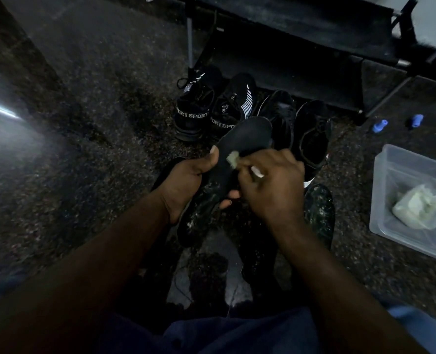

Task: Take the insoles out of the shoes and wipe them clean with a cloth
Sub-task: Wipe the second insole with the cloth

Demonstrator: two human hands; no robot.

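On the speckled floor: two pairs of black shoes stand side by side before a dark rack.
Container: clear plastic, right of the shoes, holding a pale wad.
Insole: dark, raised above the shoes.
Left hand: thumb on top, fingers curled beneath, gripping the insole's near end.
Right hand: fingers curled, pinching a small pale cloth against the insole's upper face.
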